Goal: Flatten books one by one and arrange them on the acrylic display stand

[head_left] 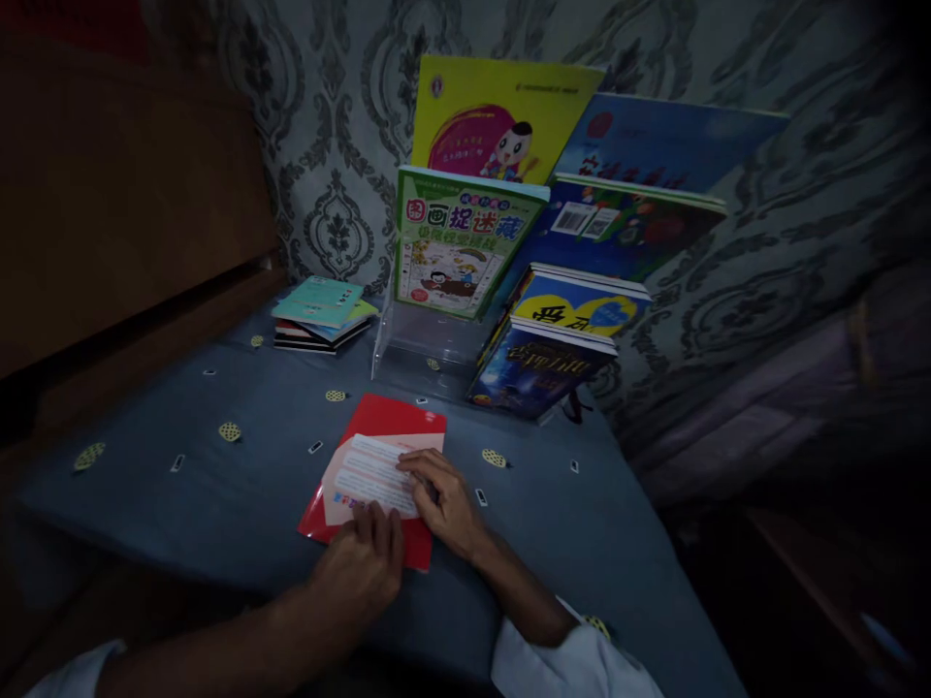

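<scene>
A red book (397, 417) with a pale pink panel and a block of printed text lies flat on the table in front of me. My left hand (364, 562) rests on its lower edge, fingers bent with their tips on the cover. From the right, my right hand (447, 504) reaches over the cover, its fingers stretched out across the printed text and the thumb apart. Neither hand lifts the book. Part of the cover's lower side is hidden beneath the hands.
A clear plastic stand (429, 354) holds a green picture book (465, 242) and a yellow book (501, 107). Beside it stand blue books (542, 368). A small stack of thin books (320, 305) lies at the back left. Patterned blue cloth (269, 494) covers the table.
</scene>
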`<move>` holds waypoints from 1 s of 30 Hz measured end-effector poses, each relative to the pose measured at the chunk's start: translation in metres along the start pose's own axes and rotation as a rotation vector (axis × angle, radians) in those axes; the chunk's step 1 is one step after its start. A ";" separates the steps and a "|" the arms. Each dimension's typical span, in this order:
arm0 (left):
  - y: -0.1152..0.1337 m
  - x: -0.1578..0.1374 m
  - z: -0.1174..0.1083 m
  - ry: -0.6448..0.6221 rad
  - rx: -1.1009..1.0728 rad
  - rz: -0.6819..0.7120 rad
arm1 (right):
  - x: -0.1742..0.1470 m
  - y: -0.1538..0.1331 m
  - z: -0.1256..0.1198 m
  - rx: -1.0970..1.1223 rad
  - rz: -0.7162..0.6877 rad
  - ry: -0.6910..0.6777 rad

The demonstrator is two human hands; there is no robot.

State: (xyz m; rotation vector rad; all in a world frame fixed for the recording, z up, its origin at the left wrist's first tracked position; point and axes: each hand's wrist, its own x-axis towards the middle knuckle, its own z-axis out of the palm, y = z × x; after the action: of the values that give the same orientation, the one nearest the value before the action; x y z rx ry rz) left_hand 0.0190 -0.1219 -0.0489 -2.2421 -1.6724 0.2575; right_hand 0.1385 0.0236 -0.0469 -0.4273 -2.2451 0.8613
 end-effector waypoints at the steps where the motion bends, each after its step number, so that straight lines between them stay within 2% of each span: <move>1: 0.004 0.002 -0.002 0.004 -0.024 0.017 | 0.000 0.002 -0.001 -0.025 -0.001 -0.010; 6: 0.012 0.008 -0.016 -0.049 -0.166 0.092 | -0.001 0.011 -0.005 -0.174 0.035 -0.072; 10: -0.009 0.017 -0.020 -0.068 -0.288 0.128 | -0.002 0.017 -0.004 -0.283 0.053 -0.111; 15: -0.054 0.045 0.000 -0.002 -0.249 0.038 | -0.002 0.023 -0.003 -0.373 0.065 -0.126; 21: -0.099 0.082 0.027 0.020 -0.240 -0.120 | -0.001 0.025 -0.006 -0.469 0.193 -0.140; 25: -0.109 0.093 0.037 0.047 -0.273 -0.197 | -0.001 0.029 -0.005 -0.517 0.261 -0.121; 30: -0.107 0.095 0.040 0.082 -0.294 -0.216 | 0.004 0.040 -0.008 -0.520 0.229 -0.149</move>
State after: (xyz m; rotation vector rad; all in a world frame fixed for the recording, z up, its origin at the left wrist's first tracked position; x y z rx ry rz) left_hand -0.0620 0.0020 -0.0419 -2.2070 -1.9963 -0.1395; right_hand 0.1439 0.0582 -0.0681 -0.8976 -2.5872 0.4130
